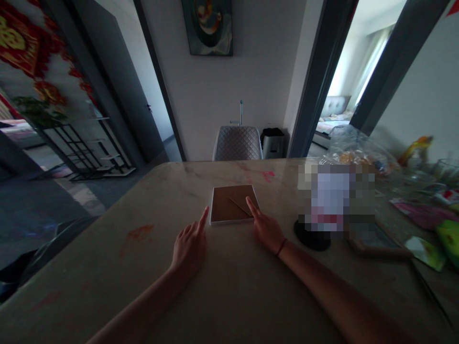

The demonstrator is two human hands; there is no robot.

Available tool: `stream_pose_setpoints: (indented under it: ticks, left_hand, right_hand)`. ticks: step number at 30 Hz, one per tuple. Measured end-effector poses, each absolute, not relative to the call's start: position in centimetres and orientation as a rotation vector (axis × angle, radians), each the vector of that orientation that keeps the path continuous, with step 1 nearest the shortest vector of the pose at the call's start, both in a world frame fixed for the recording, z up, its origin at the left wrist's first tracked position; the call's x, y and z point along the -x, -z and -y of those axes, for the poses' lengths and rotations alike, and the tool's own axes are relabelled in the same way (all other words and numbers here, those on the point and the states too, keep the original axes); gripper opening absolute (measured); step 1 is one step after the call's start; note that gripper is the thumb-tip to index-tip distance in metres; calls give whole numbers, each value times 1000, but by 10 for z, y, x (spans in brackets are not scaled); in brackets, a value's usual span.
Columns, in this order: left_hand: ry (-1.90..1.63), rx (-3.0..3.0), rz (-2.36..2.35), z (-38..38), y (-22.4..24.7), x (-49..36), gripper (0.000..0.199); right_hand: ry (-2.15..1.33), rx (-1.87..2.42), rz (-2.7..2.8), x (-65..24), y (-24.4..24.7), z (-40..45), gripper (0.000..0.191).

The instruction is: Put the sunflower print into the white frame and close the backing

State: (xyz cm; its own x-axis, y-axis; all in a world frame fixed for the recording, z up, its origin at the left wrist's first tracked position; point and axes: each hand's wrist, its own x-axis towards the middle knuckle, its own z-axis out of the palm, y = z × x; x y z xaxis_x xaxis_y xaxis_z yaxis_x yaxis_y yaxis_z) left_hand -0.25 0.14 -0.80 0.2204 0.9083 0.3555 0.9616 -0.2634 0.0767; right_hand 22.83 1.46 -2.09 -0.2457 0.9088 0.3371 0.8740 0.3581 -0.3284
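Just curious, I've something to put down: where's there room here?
Bare marble table lies left of the left hand and below the brown board, beside the right hand. The right side is crowded: black base, plastic bag, bright packets.

Glossy veined marble tabletop (89, 267), matt brown card notebook (222, 205), crinkly clear plastic bag (358, 148)

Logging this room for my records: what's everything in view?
marble tabletop: 1, cream with red smears, foreground
square board: 1, brown, mid-table
thin stick: 1, tan, on the board
round mat: 1, black, right of board
pixelated object: 1, colour unclear, over the mat
plastic bag: 1, clear, far right
quilted chair: 1, grey, beyond table
framed picture: 1, dark, far wall
left hand: 1, bare, beside the board
right hand: 1, dark wristband, fingertip on board
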Motion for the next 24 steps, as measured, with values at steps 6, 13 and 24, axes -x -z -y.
stream_pose_setpoints:
  ticks: [6, 13, 24]
  left_hand:
    - [763, 2238, 1669, -2, 11, 5, 61]
    - [557, 2547, 1621, -8, 20, 7, 47]
    - [495, 2861, 1286, 0, 12, 2, 36]
  right_hand:
    - [116, 1594, 1852, -229, 26, -19, 72]
    - [-109, 1567, 1892, -233, 44, -29, 83]
    - [-422, 1263, 1241, -224, 16, -15, 59]
